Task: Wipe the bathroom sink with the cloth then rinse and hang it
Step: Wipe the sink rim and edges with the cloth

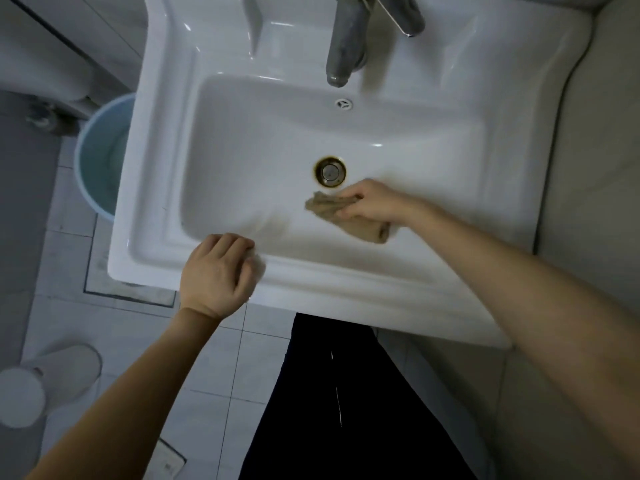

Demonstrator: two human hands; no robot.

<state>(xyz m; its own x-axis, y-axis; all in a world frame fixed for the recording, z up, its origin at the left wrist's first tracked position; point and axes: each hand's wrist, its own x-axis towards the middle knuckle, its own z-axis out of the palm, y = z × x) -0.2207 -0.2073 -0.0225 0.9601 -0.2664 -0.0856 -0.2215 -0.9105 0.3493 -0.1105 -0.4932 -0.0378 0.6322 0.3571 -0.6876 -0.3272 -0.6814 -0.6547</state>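
The white bathroom sink (166,188) fills the upper middle of the head view, with a metal drain (330,171) in its basin. A crumpled tan cloth (332,211) lies on the basin floor just below the drain. My right hand (372,202) grips the cloth and presses it against the basin. My left hand (218,271) rests on the sink's front rim, fingers curled over the edge. A grey metal faucet (344,46) reaches over the basin from the back.
A light blue bucket (98,157) stands on the tiled floor left of the sink. A white bin (45,386) sits at the lower left. A beige wall (595,202) runs along the sink's right side. Dark trousers (346,410) show below the front rim.
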